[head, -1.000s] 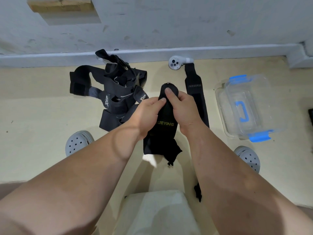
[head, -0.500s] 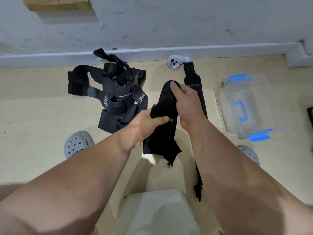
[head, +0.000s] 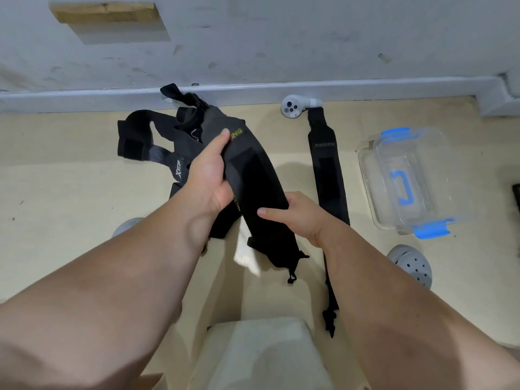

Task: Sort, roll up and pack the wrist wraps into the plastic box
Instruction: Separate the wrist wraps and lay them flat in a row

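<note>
Head view: left hand (head: 208, 178) and right hand (head: 298, 215) grip black wrap (head: 253, 175).

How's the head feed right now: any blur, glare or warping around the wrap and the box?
Head view: even, soft light; the held wrist wrap is sharp enough to read its yellow lettering, though the black fabric swallows detail; mild sheen on the clear plastic box, no harsh glare; wide-angle warping bows the baseboard and swells the forearms.
</note>
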